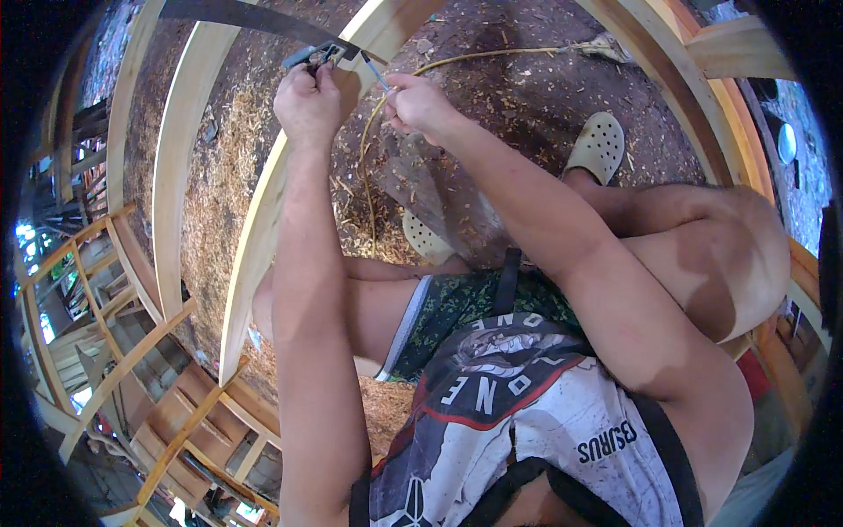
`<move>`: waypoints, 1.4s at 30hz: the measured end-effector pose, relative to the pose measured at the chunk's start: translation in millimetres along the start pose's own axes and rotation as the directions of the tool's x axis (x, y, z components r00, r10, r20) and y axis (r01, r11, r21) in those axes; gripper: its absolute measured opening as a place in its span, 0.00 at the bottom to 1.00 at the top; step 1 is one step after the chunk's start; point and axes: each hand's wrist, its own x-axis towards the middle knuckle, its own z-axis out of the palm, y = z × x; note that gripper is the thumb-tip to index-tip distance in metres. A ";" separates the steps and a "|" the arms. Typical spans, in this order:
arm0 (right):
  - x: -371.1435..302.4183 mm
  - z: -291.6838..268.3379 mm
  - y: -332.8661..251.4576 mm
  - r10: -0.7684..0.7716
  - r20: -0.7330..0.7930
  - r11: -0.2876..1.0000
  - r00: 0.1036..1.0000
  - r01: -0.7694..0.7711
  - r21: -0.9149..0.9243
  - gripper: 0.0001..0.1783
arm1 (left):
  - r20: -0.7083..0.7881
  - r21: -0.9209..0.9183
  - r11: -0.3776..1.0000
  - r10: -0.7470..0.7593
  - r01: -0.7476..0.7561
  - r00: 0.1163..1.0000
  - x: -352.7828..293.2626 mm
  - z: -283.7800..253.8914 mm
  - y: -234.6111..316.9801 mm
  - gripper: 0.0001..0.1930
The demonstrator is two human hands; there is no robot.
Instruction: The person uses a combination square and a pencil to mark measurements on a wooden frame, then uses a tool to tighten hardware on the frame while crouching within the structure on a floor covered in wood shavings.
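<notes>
My left hand [307,101] is raised at the upper middle, fingers closed round a small dark metal piece [327,54] with a bluish part on its left. This piece sits at the end of a long dark curved strip [246,19], beside a pale wooden board [263,220]. Just to the right, my right hand [421,105] grips a thin blue rod [378,74], its tip pointing up and left toward the metal piece. Whether the tip touches it, I cannot tell. My fingers hide part of both things.
A yellow cord [492,54] curves over the dirt floor [492,114], which is strewn with wood shavings. Another long pale board [180,167] stands at the left. Wooden frames [123,360] fill the lower left, and a wooden beam [659,97] runs along the upper right.
</notes>
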 end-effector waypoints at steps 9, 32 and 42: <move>-3.4 1.1 6.8 -0.038 0.064 0.985 0.997 0.048 -0.167 0.20 | -0.011 -0.011 1.000 -0.006 0.006 1.000 -0.9 -1.4 6.3 0.11; -6.4 4.3 -5.9 -0.032 -0.135 0.999 0.990 0.027 -0.033 0.17 | 0.007 0.008 1.000 0.022 -0.022 1.000 -0.4 -2.1 -2.0 0.10; -6.1 8.3 3.3 -0.040 -0.032 0.999 0.999 0.040 0.008 0.20 | 0.027 0.011 1.000 -0.015 0.015 1.000 -1.3 -2.8 2.2 0.10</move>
